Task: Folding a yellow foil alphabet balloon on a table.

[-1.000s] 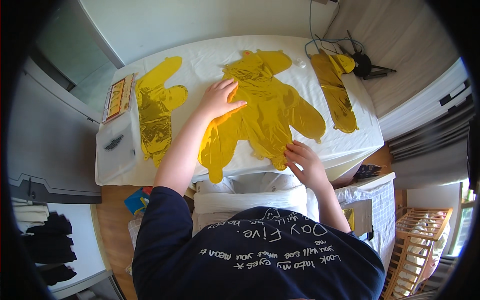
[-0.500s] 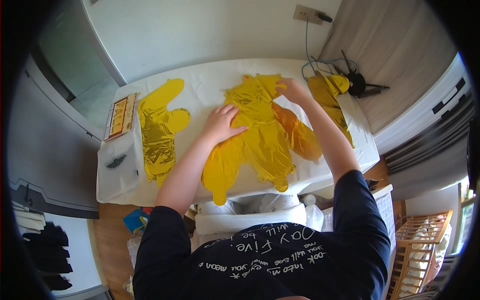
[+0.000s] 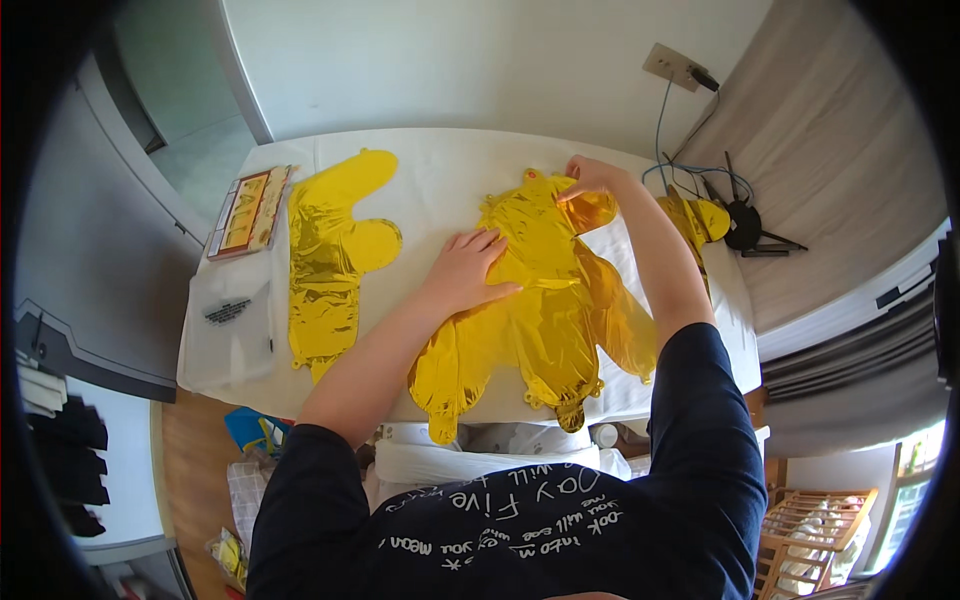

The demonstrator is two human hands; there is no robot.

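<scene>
A flat, shiny gold foil balloon (image 3: 545,310) with several lobes lies in front of me on a white-covered table (image 3: 430,165). My left hand (image 3: 468,268) rests on its left side, fingers and thumb spread apart. At its upper right lobe, my right hand (image 3: 592,178) is closed with thumb and fingers pinching the foil edge. A second gold foil balloon (image 3: 325,260) lies flat to the left, untouched. A third piece of gold foil (image 3: 700,222) is at the right, partly hidden behind my right forearm.
A printed picture package (image 3: 248,212) and a clear plastic bag (image 3: 230,335) lie on the table's left end. At the back right stands a black router (image 3: 742,225) with cables, below a wall outlet (image 3: 680,68). A wooden crib (image 3: 815,535) is at the lower right.
The balloon's upper right lobe has shifted outward and now shows a darker, folded face beneath my right hand. My left hand stays on the foil. The whole view has shifted slightly.
</scene>
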